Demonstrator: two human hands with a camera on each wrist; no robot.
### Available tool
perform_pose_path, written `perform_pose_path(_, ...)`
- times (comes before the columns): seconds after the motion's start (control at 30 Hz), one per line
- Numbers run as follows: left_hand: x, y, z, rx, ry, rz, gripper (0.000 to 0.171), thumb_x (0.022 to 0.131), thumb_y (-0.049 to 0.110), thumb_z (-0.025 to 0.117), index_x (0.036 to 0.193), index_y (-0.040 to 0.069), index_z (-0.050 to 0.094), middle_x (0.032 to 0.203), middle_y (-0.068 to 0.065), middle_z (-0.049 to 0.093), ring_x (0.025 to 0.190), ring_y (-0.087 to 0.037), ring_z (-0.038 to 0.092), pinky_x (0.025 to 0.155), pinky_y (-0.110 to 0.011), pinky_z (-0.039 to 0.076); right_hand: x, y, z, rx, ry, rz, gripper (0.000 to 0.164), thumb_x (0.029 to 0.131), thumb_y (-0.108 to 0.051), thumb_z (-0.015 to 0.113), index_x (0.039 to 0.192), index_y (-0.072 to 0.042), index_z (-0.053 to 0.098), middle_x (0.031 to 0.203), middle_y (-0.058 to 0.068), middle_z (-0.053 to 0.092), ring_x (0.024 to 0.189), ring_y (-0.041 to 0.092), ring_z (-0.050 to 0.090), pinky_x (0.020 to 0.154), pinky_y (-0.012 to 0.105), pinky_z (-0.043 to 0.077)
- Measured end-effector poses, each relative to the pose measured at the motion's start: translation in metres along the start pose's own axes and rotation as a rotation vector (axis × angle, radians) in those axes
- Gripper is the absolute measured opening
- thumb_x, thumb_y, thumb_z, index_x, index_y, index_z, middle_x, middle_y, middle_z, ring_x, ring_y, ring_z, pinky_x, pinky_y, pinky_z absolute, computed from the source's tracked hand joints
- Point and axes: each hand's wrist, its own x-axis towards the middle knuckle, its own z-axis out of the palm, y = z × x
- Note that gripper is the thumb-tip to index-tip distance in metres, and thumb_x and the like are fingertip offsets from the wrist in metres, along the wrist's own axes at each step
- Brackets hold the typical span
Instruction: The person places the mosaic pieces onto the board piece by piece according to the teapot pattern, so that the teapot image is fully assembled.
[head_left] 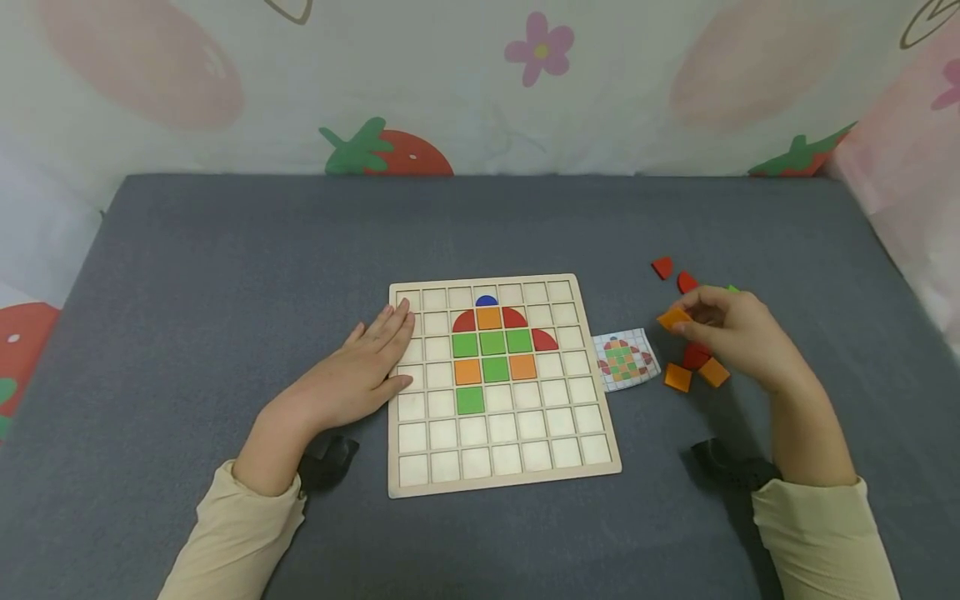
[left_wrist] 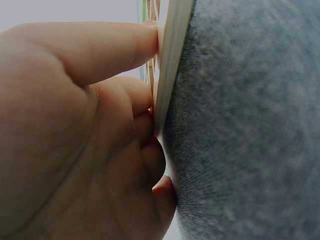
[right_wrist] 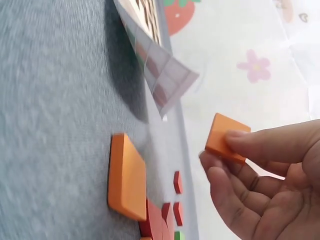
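Between thumb and fingers, my right hand (head_left: 738, 329) pinches an orange square tile (right_wrist: 224, 136), lifted above the loose pieces at the right. My left hand (head_left: 360, 367) lies with straight fingers on the left edge of a wooden grid board (head_left: 506, 481); in the left wrist view the thumb touches the board's side (left_wrist: 172, 60). Set in the grid are a blue half-round piece (head_left: 487, 301), red quarter-round pieces (head_left: 545, 340), several green squares (head_left: 470, 400) and orange squares (head_left: 522, 367). A printed pattern card (head_left: 626, 360) pokes out from the board's right side, its outer corner curling up.
Below my right hand lie two orange squares (head_left: 677, 378) and a red piece (head_left: 696, 357). Farther back are more red pieces (head_left: 662, 267) and a bit of green (head_left: 732, 288). The grey cloth-covered table (head_left: 247, 242) meets a printed curtain (head_left: 600, 125) at the back.
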Motion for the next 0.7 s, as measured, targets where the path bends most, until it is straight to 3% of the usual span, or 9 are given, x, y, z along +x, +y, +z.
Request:
perform_pose_path(0.37, -0.001, 0.0, 0.0, -0.005, 0.005, -0.001, 0.068, 0.099, 0.022, 0.048, 0.149, -0.005, 0.01, 0.156, -0.018, 0.001, 0.143, -0.031, 0.0, 0.112, -0.053, 0.008, 0.001, -0.014, 0.011, 0.066, 0.059, -0.052, 0.022, 0.089, -0.007, 0.065, 0.107, 0.005, 0.062, 0.093, 0.016, 0.065, 0.075, 0.009, 0.062, 0.061, 0.023, 0.049)
perform_pose_path(0.7, 0.001, -0.001, 0.001, -0.009, -0.006, -0.006, 0.069, 0.099, 0.023, 0.048, 0.149, -0.004, 0.009, 0.157, -0.017, -0.002, 0.143, -0.031, -0.002, 0.112, -0.053, 0.007, 0.005, -0.031, 0.027, 0.144, 0.01, -0.098, 0.019, 0.089, -0.007, 0.065, 0.105, 0.003, 0.064, 0.098, 0.015, 0.066, 0.081, 0.014, 0.063, 0.064, 0.022, 0.05)
